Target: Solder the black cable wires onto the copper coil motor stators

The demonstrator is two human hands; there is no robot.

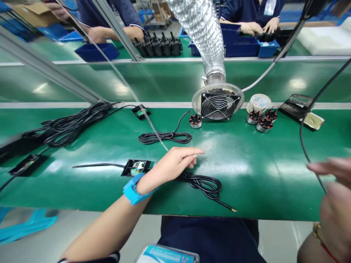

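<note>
My left hand (178,162), with a blue strap (134,190) on the wrist, hovers palm down over the middle of the bench. Its index finger points right, the other fingers are partly curled, and nothing shows in them. Under and beside it lies a coiled black cable (208,184) with bare coloured wire ends. Left of the wrist sits an open black box (137,167) with a green circuit board and wires. At the right edge my right hand (336,193) is smeared by motion; a thin black cord (303,142) runs down to it. Whether it grips anything is unclear.
A fan (218,106) on a foil duct (203,33) stands at the back. Stator coils (265,125) sit beside a tape roll (258,102) and a sponge holder (312,121). Another coiled cable (164,137) lies behind my left hand; bundled cables (71,126) lie left. Co-workers sit opposite.
</note>
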